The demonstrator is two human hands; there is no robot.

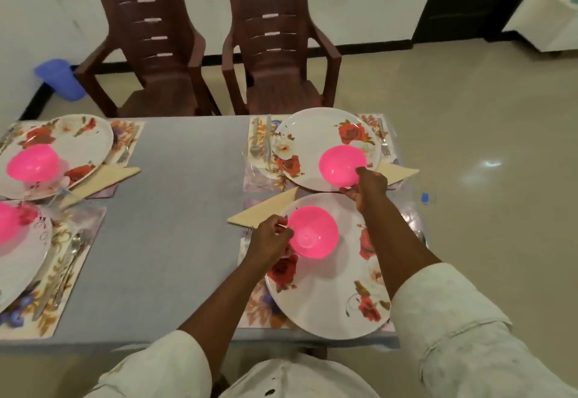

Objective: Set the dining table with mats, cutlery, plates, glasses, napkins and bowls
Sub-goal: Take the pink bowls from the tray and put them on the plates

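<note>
Your left hand (271,238) pinched the near bowl (313,231), your right hand (369,185) the far bowl (342,164), centring each on its plate (331,297).

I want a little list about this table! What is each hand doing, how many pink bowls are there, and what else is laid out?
left hand: left hand grips the rim of the near pink bowl on the near floral plate
right hand: right hand pinches the rim of the far pink bowl on the far floral plate
pink bowls in view: four, each on a plate
napkins: folded, beige, beside plates
cutlery: on floral mats
chairs: two brown, behind the table
</note>
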